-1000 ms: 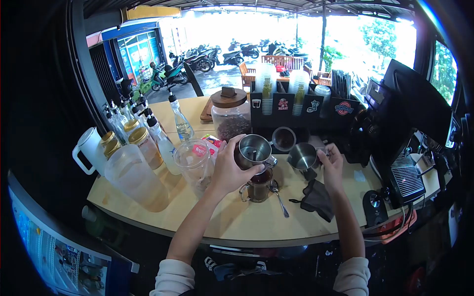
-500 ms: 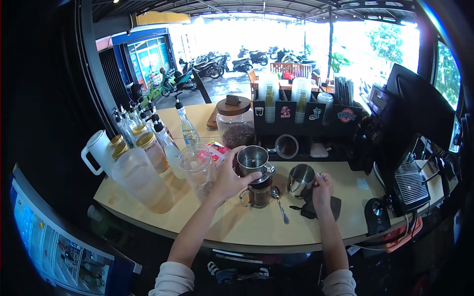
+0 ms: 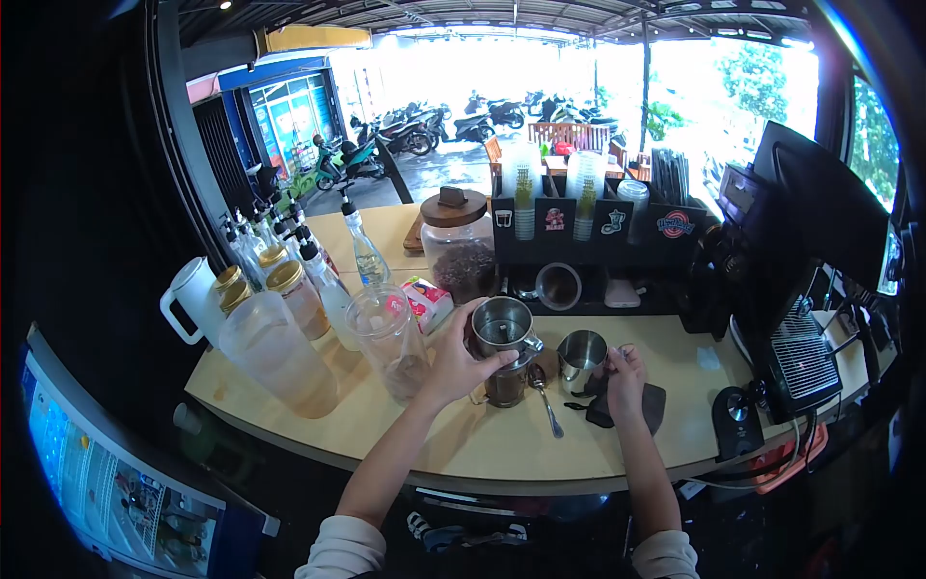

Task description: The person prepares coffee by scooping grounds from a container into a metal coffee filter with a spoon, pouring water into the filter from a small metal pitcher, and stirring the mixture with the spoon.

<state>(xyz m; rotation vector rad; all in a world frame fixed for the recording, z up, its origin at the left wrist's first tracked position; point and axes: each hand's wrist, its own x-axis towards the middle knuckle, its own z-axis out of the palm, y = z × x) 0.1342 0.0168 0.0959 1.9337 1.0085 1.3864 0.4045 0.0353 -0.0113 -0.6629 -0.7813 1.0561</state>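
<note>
My left hand (image 3: 460,361) is closed around the side of a metal coffee drip filter (image 3: 505,322), whose open top faces up with a small knob inside. Directly below stands a glass mug (image 3: 504,390) with dark contents; whether the filter rests on it I cannot tell. My right hand (image 3: 626,373) grips the handle of a metal pitcher (image 3: 583,361), held upright just to the right. Between mug and pitcher lies a spoon (image 3: 546,401) on the counter. A dark folded cloth (image 3: 648,407) is under my right hand.
Left of my hand stand a clear plastic jar (image 3: 389,343), a frosted pitcher (image 3: 275,352) and several pump bottles. Behind are a tissue pack (image 3: 425,303), a wooden-lidded jar of beans (image 3: 461,256) and a black cup organizer (image 3: 588,239). A coffee machine (image 3: 805,352) is at right.
My left hand and the drip filter have moved slightly down and to the right. The metal pitcher in my right hand has come slightly lower and a little left.
</note>
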